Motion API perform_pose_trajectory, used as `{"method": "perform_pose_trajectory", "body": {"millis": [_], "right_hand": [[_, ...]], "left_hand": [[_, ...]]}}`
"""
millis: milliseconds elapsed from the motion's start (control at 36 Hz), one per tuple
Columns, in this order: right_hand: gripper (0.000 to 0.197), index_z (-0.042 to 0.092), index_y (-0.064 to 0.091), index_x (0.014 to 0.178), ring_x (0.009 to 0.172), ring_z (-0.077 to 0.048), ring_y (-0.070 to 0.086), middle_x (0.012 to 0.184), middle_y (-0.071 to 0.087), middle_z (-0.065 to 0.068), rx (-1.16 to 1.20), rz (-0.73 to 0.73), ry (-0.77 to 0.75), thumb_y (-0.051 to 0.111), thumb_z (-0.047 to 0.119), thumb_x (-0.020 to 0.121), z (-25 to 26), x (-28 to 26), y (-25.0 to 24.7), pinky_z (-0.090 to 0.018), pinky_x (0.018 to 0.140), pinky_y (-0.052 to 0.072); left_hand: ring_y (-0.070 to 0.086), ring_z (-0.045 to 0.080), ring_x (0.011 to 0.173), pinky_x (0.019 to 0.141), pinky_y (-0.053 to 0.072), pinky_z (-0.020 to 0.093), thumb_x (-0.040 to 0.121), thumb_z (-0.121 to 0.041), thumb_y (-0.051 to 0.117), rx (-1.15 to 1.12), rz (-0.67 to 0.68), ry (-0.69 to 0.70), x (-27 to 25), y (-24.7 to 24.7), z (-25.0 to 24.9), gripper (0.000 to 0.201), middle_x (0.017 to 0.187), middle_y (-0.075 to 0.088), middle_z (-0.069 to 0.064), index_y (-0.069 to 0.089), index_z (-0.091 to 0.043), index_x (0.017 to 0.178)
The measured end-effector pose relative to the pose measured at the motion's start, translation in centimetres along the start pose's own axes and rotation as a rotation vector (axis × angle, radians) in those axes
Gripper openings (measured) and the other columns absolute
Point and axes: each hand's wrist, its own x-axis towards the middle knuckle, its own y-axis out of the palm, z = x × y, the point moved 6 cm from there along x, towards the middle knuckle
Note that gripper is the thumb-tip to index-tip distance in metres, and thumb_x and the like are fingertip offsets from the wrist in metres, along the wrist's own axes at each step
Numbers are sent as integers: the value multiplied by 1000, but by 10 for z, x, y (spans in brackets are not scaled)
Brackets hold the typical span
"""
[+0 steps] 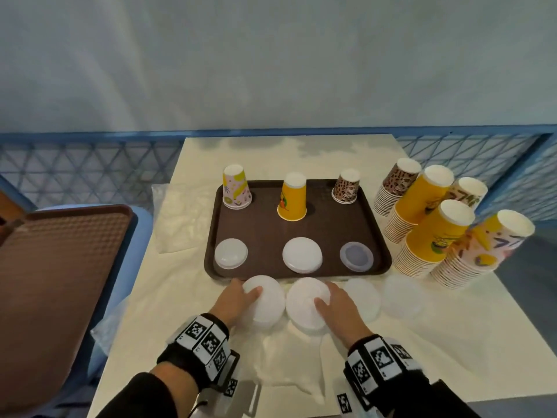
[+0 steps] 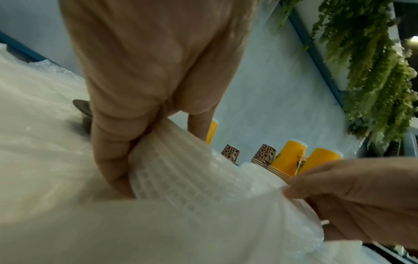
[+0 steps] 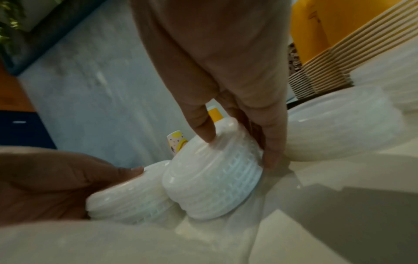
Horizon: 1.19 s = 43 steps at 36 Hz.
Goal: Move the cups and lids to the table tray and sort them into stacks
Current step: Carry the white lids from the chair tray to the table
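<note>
A brown tray (image 1: 271, 233) on the table holds three upside-down cups: a pink patterned one (image 1: 236, 187), a yellow one (image 1: 292, 196) and a leopard-print one (image 1: 346, 186). In front of them lie three single white lids (image 1: 231, 253) (image 1: 302, 254) (image 1: 356, 256). Just below the tray's near edge, my left hand (image 1: 245, 292) grips one stack of white lids (image 1: 266, 306) and my right hand (image 1: 327, 297) grips another stack (image 1: 303, 312). In the wrist views the fingers curl round the ribbed lid stacks (image 2: 181, 169) (image 3: 214, 178).
Two more lid stacks (image 1: 363, 298) (image 1: 402, 297) lie to the right of my hands. Leaning stacks of leopard, yellow and pink cups (image 1: 428, 224) crowd the table's right side. Clear plastic wrap (image 1: 180, 218) lies left of the tray. A second brown tray (image 1: 54, 285) sits on a chair at the left.
</note>
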Motion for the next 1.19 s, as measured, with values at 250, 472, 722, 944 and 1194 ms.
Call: {"method": "perform_pose_trajectory", "body": {"millis": [250,472,722,944,1194], "right_hand": [[46,10,33,139,130,-20,41,141,42,-8,-201,-81,-122,46,15,95,15,1,0,-23,106,29],[55,17,39,135,121,-19,49,135,44,-7,-76,-179,-228,59,1,86,26,-6,-6,-21,100,36],[35,14,57,117,105,-8,49,115,54,0,102,-352,-618,61,3,84,115,-37,2,-14,88,37],[27,15,61,105,85,-1,58,94,62,7,170,-47,-882,60,2,82,242,-60,98,-1,79,38],[28,15,56,115,100,-13,58,106,60,0,5,293,-999,58,14,87,358,-83,251,-31,92,47]], "left_hand": [[58,35,107,89,43,36,91,-42,51,351,-108,3,1,-2,0,49,112,65,20,58,3,109],[43,30,122,101,33,34,88,-41,56,360,-227,9,-4,-11,-1,52,128,50,15,47,-2,121],[40,26,114,92,33,28,90,-35,55,97,-541,199,-53,-86,-7,39,119,49,10,49,-8,117],[39,29,119,97,34,40,90,-39,53,221,-841,17,-100,-210,58,41,126,51,8,50,-14,123],[35,38,123,99,33,48,89,-34,56,204,-1005,-305,-155,-337,172,41,127,49,17,48,-11,122]]}}
